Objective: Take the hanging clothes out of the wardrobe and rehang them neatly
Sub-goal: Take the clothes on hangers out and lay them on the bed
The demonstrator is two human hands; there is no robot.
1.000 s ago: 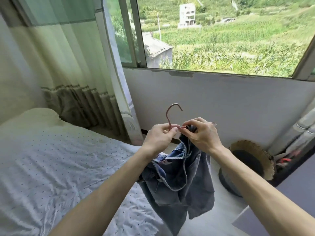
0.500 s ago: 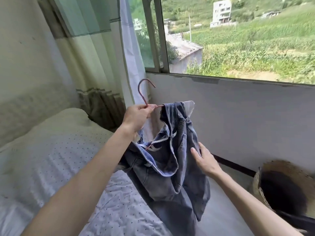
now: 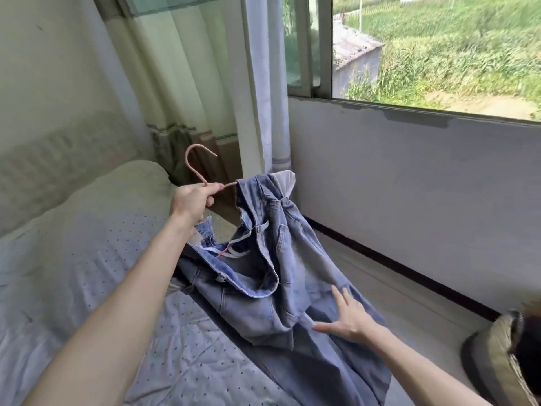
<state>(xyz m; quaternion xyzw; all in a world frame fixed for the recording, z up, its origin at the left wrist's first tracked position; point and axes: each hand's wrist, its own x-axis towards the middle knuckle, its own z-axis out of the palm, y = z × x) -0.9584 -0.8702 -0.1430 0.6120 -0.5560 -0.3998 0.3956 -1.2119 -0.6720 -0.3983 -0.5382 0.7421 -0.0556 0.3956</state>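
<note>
Holding nothing, my right hand (image 3: 349, 319) lies nearest, fingers spread flat and touching the lower drape of the denim jeans (image 3: 272, 276).

Item: denim jeans, faded blue, bunched on a pink hanger (image 3: 202, 168); waistband gaping toward me, one pale pocket lining turned out at the top. Lower legs trail down over the near right edge of the bed (image 3: 87, 259), partly resting on it, partly hanging past it toward the floor (image 3: 380, 282).

Item: left hand (image 3: 193, 200), fingers curled tight around the neck of the hanger just below the hook, hook upright and tilted slightly left, free of any rail.

Item: bed, pale dotted sheet, wrinkled, filling the left side; pillow-like mound at its far end.

Item: woven hat (image 3: 497, 356), straw-coloured with dark inside, on the floor at the lower right, well apart from the jeans; cut off by the frame.

Item: curtain (image 3: 181, 83), pale green with a darker band, hanging in the far corner beyond the head of the bed; white panel just beside it.

Item: window (image 3: 439, 54), over a grey-white wall, showing green field and a low roof.
</note>
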